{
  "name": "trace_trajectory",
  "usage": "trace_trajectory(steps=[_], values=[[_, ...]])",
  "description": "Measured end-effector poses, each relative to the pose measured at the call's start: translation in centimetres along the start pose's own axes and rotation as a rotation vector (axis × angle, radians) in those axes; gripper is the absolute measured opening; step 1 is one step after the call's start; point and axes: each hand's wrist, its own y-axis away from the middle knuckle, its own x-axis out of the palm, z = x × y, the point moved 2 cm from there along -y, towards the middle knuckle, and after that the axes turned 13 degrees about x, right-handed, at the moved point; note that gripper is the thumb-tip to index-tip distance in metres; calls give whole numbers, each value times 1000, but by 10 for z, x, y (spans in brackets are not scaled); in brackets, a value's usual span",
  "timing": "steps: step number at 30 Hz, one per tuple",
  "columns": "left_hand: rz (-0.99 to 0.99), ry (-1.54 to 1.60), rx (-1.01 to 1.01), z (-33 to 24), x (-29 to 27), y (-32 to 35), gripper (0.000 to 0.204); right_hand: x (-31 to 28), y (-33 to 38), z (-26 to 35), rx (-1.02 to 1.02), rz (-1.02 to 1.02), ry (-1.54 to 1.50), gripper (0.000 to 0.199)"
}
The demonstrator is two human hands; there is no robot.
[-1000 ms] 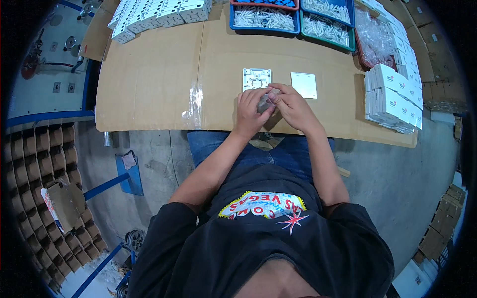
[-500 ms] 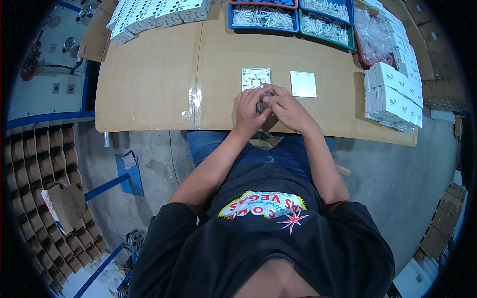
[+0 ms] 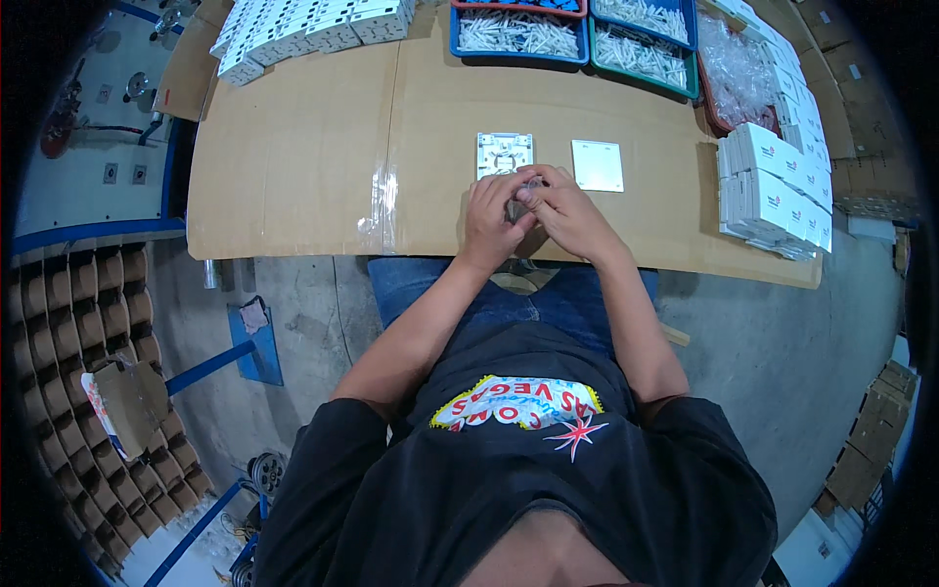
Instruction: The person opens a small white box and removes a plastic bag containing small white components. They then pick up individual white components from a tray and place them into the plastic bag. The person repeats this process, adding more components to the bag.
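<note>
My left hand (image 3: 492, 217) and my right hand (image 3: 569, 217) meet near the table's front edge, fingers curled together around a small greyish, shiny thing (image 3: 514, 209). Most of that thing is hidden by the fingers, so its kind cannot be made out. Just beyond my fingertips lies a square white plastic housing (image 3: 504, 150), its moulded inner side facing up; my hands cover its near edge. To the right of it, apart from my hands, a flat square white cover plate (image 3: 597, 166) rests on the cardboard.
Cardboard (image 3: 293, 166) covers the table. At the far left stand rows of white housings (image 3: 313, 29). Blue tray (image 3: 518, 59) and green tray (image 3: 641, 83) hold small white parts. Clear plastic bags (image 3: 734, 73) fill a red tray at the right, beside stacked white boxes (image 3: 773, 191).
</note>
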Motion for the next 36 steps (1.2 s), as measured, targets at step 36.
trace_trajectory(steps=[36], values=[[-5,-6,-21,-3,-2,-1,56,0,-1,3,-48,-62,106,39]])
